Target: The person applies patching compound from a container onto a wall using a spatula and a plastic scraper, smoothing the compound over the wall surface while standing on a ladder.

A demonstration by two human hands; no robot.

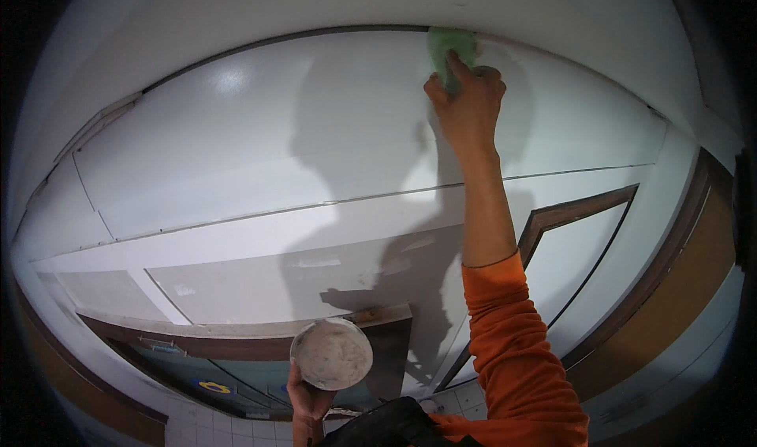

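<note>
High in the head view, my right hand (469,108) grips a flat, pale green putty spreader (441,49), one finger stretched along its face. The spreader lies against the top of the white wall panel (236,132), at the dark gap (315,31) under the ceiling. To its right the seam looks lighter and brownish. Low in the view, my left hand (306,396) holds up a round bowl (331,354) from below. Whitish-grey paste coats the inside of the bowl. Most of the left fingers are hidden behind it.
Below the panel runs a thin horizontal seam (276,210). A dark wood-framed opening (579,210) stands at the right, with a brown door frame (662,273) beyond. At lower left is a wooden cabinet (236,329) with glass-like panes. White floor tiles (213,425) show underneath.
</note>
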